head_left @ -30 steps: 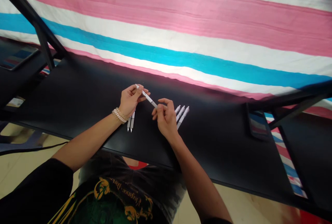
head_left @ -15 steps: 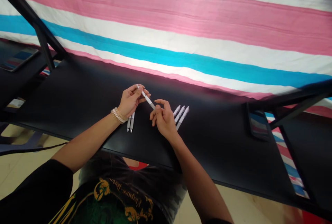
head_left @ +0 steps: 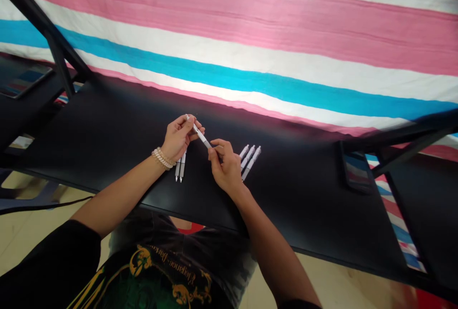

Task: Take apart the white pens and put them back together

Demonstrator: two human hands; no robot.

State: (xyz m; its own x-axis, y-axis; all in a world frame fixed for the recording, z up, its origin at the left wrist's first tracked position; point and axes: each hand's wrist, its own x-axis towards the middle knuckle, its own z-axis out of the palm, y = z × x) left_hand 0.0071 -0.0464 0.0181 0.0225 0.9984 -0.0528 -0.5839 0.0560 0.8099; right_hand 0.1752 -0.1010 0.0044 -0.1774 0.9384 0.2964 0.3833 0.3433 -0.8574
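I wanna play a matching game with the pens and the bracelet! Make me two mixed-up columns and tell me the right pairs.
1. bracelet
2. single pen
3. pair of pens
4. three pens

A. on the table, right of the right hand
B. held by both hands
C. around the left wrist
D. on the table, partly hidden by the left hand

Pairs: 1-C, 2-B, 3-D, 4-A

- A long, matt black tabletop (head_left: 304,199) slants across the view, its near edge straight.
- Two white-and-grey pens (head_left: 182,168) lie on it side by side, metal tips towards the near edge, upper ends hidden.
- To their right, well apart, three white-and-grey pens (head_left: 248,156) lie in a slanting row, push-button ends away from the near edge, lower ends partly hidden.
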